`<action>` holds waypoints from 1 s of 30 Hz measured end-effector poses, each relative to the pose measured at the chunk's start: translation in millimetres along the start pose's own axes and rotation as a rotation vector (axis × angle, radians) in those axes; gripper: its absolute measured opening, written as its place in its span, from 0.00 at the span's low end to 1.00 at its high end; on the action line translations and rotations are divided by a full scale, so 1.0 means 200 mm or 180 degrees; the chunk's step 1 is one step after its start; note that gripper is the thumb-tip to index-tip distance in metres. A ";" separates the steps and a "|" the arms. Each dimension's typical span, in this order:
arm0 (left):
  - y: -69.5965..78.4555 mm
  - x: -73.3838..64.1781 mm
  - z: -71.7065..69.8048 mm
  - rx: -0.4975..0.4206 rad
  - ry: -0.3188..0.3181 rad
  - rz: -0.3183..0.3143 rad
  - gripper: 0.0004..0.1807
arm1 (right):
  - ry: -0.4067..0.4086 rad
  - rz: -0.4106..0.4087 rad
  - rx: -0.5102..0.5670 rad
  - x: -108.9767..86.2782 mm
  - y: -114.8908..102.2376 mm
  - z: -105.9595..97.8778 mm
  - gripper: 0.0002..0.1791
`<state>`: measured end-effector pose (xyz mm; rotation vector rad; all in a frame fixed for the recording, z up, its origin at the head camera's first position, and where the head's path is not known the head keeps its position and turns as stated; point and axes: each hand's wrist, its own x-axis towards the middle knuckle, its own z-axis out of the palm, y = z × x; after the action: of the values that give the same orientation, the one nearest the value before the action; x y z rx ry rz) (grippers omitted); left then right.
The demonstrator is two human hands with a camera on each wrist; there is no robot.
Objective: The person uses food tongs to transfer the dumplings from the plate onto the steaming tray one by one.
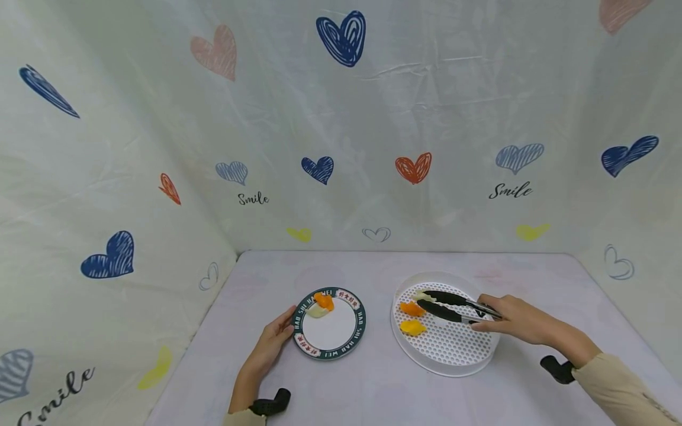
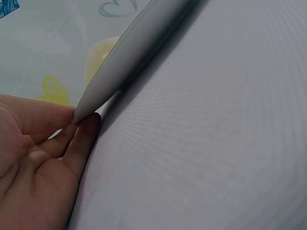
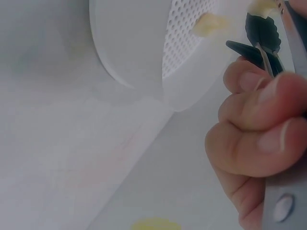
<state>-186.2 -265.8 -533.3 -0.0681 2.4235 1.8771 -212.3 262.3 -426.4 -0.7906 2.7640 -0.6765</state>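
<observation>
My left hand pinches the left rim of a round plate with a dark green patterned border; in the left wrist view thumb and fingers grip its edge. An orange piece and a pale one lie on the plate, looking like small dumplings. On the right, my right hand holds metal tongs with black tips over a white perforated tray. At the spread tips is a pale greenish piece. An orange piece and a yellow piece lie on the tray.
A white-covered table bears both dishes, side by side with a gap between them. Behind and at the left hangs a pale curtain printed with hearts. Both wrists wear black devices.
</observation>
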 end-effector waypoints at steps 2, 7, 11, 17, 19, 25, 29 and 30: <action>0.00 0.00 0.00 0.0004 0.0004 0.0001 0.28 | -0.0008 0.0001 -0.0012 -0.01 0.01 0.00 0.34; -0.02 0.00 0.00 0.0022 0.0005 0.0012 0.28 | -0.0051 0.0019 -0.0017 -0.01 0.05 -0.01 0.30; -0.02 0.00 0.00 0.0052 0.0012 0.0030 0.28 | -0.0136 0.0051 -0.0002 -0.01 0.07 -0.01 0.30; -0.01 0.00 0.00 0.0028 0.0017 0.0031 0.28 | -0.0177 0.0106 -0.0131 -0.01 0.10 -0.01 0.32; -0.01 0.00 0.00 0.0013 0.0015 0.0021 0.28 | -0.0187 0.0103 -0.0178 0.00 0.11 -0.01 0.32; 0.00 -0.01 0.00 -0.0004 -0.0015 0.0029 0.28 | -0.0278 0.0176 -0.0177 -0.01 0.12 0.00 0.32; 0.01 -0.01 0.00 -0.0055 -0.0030 0.0033 0.28 | -0.0312 0.0230 -0.0099 -0.01 0.12 0.00 0.30; 0.01 -0.01 0.00 -0.0057 -0.0028 0.0042 0.28 | -0.0309 0.0218 -0.0080 -0.01 0.12 0.01 0.29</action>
<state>-184.2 -265.6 -531.5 -0.0447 2.4075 1.9007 -220.6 281.6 -438.9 -0.7102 2.7031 -0.5760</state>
